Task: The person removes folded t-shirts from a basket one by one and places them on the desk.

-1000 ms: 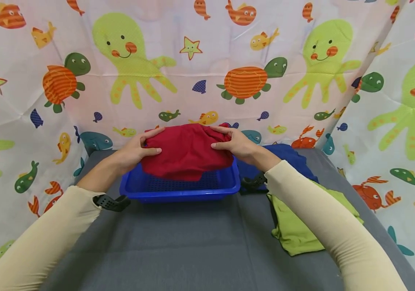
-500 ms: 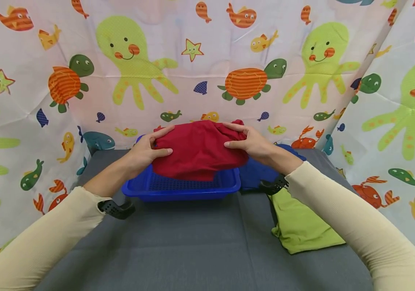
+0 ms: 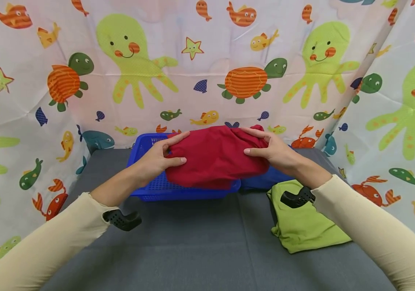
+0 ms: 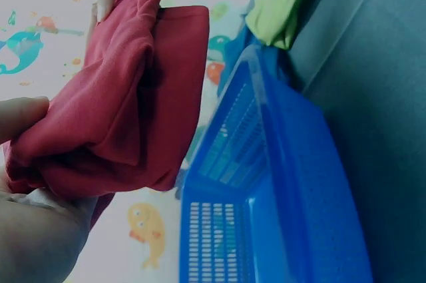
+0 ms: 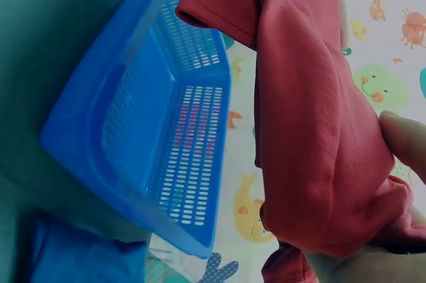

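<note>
A folded red garment [image 3: 214,157] is held up between my two hands, above the blue plastic basket [image 3: 185,196]. At its left end my left hand [image 3: 156,159] grips it, thumb in front. My right hand [image 3: 278,151] pinches the right end the same way. Seen from the left wrist, the garment [image 4: 133,96] hangs in soft layers with a hemmed edge, apart from the basket [image 4: 313,183]. In the right wrist view, a hemmed flap of the red garment [image 5: 299,130] sticks out beside the slotted basket [image 5: 86,116]. Fingers behind the cloth are mostly hidden.
To the right of the basket lies a dark blue cloth [image 3: 265,180], partly covered by my right arm. Nearer on the grey surface [image 3: 193,250] is a folded lime-green garment [image 3: 302,222]. A curtain [image 3: 207,52] with sea animals hangs behind and along both sides.
Both hands have carried the red garment to the right, from over the basket's middle toward its right end. More of the basket's left side now shows. The grip looks the same.
</note>
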Available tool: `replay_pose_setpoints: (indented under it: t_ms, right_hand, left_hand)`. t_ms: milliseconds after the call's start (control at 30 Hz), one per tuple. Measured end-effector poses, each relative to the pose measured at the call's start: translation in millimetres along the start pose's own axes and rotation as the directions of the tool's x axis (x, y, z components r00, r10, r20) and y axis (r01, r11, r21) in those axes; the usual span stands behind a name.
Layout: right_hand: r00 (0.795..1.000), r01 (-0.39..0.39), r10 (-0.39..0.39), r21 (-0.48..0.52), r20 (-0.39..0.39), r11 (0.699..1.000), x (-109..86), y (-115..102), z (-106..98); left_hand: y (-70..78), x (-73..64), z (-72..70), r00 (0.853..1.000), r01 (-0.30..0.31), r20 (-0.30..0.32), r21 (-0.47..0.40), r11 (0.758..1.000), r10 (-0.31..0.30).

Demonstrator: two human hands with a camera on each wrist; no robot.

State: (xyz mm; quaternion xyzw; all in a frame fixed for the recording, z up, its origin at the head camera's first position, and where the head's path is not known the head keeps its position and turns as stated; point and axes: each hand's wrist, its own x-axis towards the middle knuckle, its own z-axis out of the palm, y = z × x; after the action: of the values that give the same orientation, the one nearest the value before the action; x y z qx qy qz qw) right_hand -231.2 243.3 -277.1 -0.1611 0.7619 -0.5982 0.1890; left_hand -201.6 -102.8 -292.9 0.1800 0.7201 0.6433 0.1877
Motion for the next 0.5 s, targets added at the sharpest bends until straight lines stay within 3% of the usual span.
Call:
replay_pose_setpoints:
  t_ms: [267, 500]
  right_hand:
    - [1.0, -0.028, 0.028, -0.03, -0.002, 0.999, -27.9, 7, -7]
    - [0.999, -0.04, 0.04, -0.011, -0.001, 0.999, -50.4, 14, -9]
  left_hand:
    - [-6.1, -0.9, 18.2, 0.998, -0.015, 0.061, -0.044, 0.999, 0.017]
    - [-10.9, -3.3, 32.8, 0.994, 0.011, 0.108, -0.057, 0.998, -0.004]
